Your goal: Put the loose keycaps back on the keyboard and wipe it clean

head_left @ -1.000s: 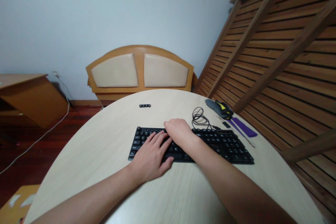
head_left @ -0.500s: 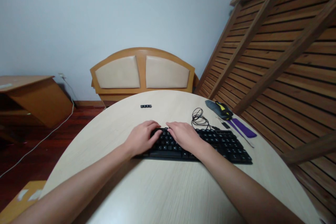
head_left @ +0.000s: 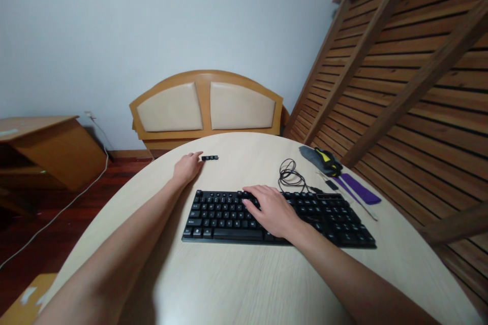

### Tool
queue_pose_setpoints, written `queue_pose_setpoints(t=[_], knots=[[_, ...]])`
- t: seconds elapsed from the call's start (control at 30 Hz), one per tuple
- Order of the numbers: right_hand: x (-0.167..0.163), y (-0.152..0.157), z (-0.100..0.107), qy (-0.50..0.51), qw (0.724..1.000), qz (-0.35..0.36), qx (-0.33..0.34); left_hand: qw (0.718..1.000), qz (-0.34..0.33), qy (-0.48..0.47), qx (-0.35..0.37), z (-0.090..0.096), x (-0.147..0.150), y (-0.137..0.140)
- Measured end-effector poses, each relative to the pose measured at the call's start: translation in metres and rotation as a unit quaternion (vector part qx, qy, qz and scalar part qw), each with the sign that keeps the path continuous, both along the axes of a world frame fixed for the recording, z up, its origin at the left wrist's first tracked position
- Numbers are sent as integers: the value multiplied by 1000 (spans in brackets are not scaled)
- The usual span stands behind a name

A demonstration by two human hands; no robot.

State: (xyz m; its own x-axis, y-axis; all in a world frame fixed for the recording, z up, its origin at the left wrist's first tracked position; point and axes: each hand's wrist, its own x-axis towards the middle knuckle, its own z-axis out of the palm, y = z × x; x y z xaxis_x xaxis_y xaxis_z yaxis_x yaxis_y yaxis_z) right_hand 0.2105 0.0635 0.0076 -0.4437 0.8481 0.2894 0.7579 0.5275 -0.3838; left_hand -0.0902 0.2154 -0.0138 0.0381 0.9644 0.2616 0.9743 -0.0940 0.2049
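My left hand [head_left: 187, 167] is at the left end of a short row of small black keycaps [head_left: 210, 158] lying on the table. Its forefinger and thumb are apart, one on each side of the end keycap; whether they touch it cannot be made out. My right hand [head_left: 271, 209] rests open over the middle of a black keyboard [head_left: 238, 234], fingers stretched toward its top edge, covering some of the keys. The keyboard lies flat with its long side toward me.
Behind the keyboard lies a coiled black cable [head_left: 292, 175]. On the right of the round table [head_left: 236, 284] are a grey and black item with yellow trim [head_left: 327, 161], a purple strip [head_left: 360, 189] and a thin rod [head_left: 366, 209]. A slatted wooden panel [head_left: 412, 91] leans at the right.
My left hand has left the keyboard and moved forward and left to the keycap row, uncovering the keyboard's left side. My right hand stays on the keyboard.
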Motion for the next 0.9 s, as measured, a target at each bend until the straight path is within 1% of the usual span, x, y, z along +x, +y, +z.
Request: queue_pose_setpoints(t=[0.13,0.23,0.33,0.43,0.5,0.6,0.7,0.77,0.9], knots=[[2,3,-3,6,1000,5,2,1000,14,-20,0,-2,5,4],[3,5,-3,8,1000,8,1,999,24,-47,2,-1,5,0],[2,6,-3,7,1000,8,1,996,33,-87,1,2,2,-12],[1,6,-3,5,1000,5,-1,989,31,-144,-3,5,0,-34],[1,6,-3,3,1000,4,-2,982,9,-187,-7,6,1,-54],[1,5,-3,2,1000,4,2,970,-54,-237,-11,5,6,-88],[1,6,-3,2,1000,6,4,955,-128,-264,-45,7,12,-111],[1,6,-3,2,1000,8,3,947,-161,-270,-70,10,14,-118],[2,6,-2,4,1000,12,1,934,-189,-282,-112,12,14,-118]])
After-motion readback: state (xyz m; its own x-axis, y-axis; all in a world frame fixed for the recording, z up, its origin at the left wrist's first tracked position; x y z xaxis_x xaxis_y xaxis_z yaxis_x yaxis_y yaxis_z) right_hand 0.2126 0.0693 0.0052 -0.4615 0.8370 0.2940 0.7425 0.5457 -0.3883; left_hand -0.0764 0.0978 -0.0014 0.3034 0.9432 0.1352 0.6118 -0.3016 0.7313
